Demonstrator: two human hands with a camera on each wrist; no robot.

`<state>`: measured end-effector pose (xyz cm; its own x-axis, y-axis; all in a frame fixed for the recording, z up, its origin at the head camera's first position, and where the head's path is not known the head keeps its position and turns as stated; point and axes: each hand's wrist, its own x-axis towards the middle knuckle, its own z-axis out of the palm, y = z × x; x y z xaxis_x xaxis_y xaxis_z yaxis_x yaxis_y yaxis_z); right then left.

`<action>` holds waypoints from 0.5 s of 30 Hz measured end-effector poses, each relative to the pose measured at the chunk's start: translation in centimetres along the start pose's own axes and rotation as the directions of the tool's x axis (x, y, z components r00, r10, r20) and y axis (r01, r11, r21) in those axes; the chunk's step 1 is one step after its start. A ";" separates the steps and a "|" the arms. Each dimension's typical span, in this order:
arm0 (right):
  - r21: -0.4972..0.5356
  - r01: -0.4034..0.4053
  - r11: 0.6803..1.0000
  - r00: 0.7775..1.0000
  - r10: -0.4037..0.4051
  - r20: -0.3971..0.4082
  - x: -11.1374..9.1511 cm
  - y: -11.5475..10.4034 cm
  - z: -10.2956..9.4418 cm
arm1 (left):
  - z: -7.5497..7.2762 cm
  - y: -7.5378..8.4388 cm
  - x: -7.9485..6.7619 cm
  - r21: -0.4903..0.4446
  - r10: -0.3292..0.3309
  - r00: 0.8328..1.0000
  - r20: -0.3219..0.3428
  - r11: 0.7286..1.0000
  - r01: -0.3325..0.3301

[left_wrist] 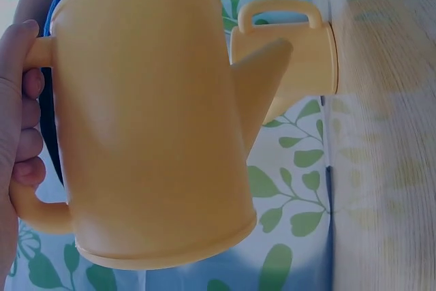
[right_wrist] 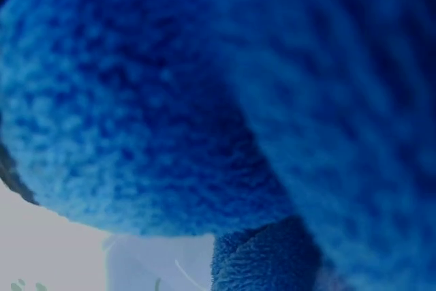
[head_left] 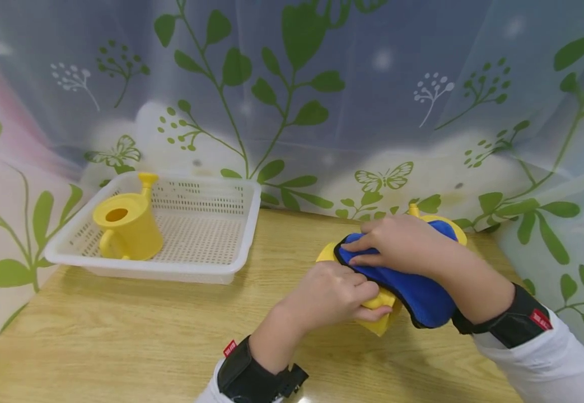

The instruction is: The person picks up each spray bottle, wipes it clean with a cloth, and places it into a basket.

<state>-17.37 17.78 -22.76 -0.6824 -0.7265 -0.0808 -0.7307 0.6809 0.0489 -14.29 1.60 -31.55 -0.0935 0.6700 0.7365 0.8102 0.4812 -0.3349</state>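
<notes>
My left hand (head_left: 324, 294) grips the handle of a yellow watering can (left_wrist: 143, 114), which is tilted above the wooden table. In the left wrist view, the curled fingers (left_wrist: 28, 134) are round that handle. A blue cloth (head_left: 430, 296) with black edging lies over the can, and my right hand (head_left: 407, 240) holds it against the can from above; the thumb is hidden. The cloth fills most of the right wrist view. Behind the held can stands a second yellow watering can (left_wrist: 300, 59), mostly covered by the cloth and right hand in the head view.
A white perforated basket (head_left: 243, 252) stands on the left of the wooden table (head_left: 160, 330), with another yellow watering can (head_left: 138, 229) upright inside its left part. A leaf-patterned curtain (head_left: 352, 129) hangs along the table's back and right side.
</notes>
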 end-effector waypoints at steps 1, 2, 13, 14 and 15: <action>0.002 0.000 1.000 1.000 0.000 0.001 -0.3 0.0 -0.1 | 0.0 0.0 0.0 0.003 -0.003 1.000 -0.001 1.000 0.003; -0.001 -0.001 1.000 1.000 0.001 0.001 -0.7 0.0 -0.1 | 0.0 -0.1 -0.1 0.008 -0.005 1.000 -0.003 1.000 0.005; -0.034 -0.029 0.999 0.999 0.028 -0.043 -4.0 1.1 0.0 | 0.2 -0.5 -0.2 0.036 0.005 1.000 -0.028 0.999 -0.004; -0.033 -0.034 0.999 0.999 0.033 -0.040 -4.2 1.1 0.1 | 0.2 -0.6 -0.2 0.036 0.007 1.000 -0.030 0.999 -0.006; -0.026 -0.037 0.999 0.999 0.036 -0.036 -4.4 1.2 0.1 | 0.2 -0.6 -0.2 0.034 0.008 0.999 -0.033 0.999 -0.007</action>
<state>-15.29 21.79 -22.46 -0.7085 -0.7044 -0.0428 -0.7053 0.7046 0.0778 -14.82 1.27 -31.65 -0.0678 0.6551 0.7525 0.7905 0.4954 -0.3601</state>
